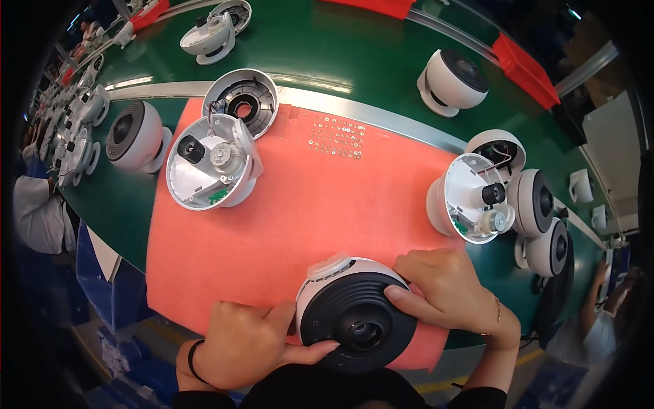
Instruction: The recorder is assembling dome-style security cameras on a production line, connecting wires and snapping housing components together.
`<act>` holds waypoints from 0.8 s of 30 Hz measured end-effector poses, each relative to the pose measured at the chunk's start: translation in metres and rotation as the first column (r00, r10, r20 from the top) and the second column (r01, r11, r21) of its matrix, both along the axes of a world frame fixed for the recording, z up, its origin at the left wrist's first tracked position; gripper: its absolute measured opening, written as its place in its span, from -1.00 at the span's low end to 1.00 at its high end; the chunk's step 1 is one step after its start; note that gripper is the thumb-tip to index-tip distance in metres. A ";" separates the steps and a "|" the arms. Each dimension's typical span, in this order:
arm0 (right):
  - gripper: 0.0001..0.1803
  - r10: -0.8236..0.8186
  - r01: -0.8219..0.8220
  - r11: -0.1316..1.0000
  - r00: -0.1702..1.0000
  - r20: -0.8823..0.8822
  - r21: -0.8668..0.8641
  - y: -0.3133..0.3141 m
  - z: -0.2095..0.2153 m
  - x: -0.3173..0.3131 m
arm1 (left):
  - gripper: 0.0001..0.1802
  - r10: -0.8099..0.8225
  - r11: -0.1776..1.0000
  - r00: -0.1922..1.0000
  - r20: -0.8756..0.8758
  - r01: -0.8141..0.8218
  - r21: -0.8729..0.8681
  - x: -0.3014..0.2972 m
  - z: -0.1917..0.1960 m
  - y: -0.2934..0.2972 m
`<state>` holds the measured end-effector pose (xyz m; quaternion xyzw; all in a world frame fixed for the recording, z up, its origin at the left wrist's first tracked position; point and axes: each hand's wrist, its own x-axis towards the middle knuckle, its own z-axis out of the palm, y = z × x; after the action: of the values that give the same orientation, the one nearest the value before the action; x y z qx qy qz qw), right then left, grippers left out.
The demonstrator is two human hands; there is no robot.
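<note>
At the near edge of the orange-red mat [293,232], I hold a ball-shaped white device with a black ringed front [368,300]. Its round opening faces up toward me, and a translucent piece sits at its upper left rim. My left hand [248,341] grips the left side, thumb lying on the black face. From the right, my right hand [443,286] clasps the rim with its thumb pressed on the front. An opened white device [211,163] stands at the mat's left, its black-lined cover [242,102] behind it. Another opened device [473,198] is at the right edge.
Small metal screws [337,138] lie in rows on the mat's far part. Closed white devices stand at left [138,136], at right [535,201] and on the green conveyor [455,82]. Red bins [523,68] line the far side. Other people sit at both sides.
</note>
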<state>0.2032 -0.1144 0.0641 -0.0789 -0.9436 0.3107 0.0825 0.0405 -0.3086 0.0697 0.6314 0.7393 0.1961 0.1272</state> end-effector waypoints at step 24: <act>-0.68 0.368 -0.367 0.929 0.898 -0.241 0.050 -0.037 0.015 0.003 | -0.39 -0.001 0.998 0.999 0.047 0.005 -0.070 -0.002 -0.001 0.001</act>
<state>0.2062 -0.1517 0.0795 0.1395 -0.9245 0.3264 0.1389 0.0381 -0.3072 0.0683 0.6229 0.7417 0.1845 0.1668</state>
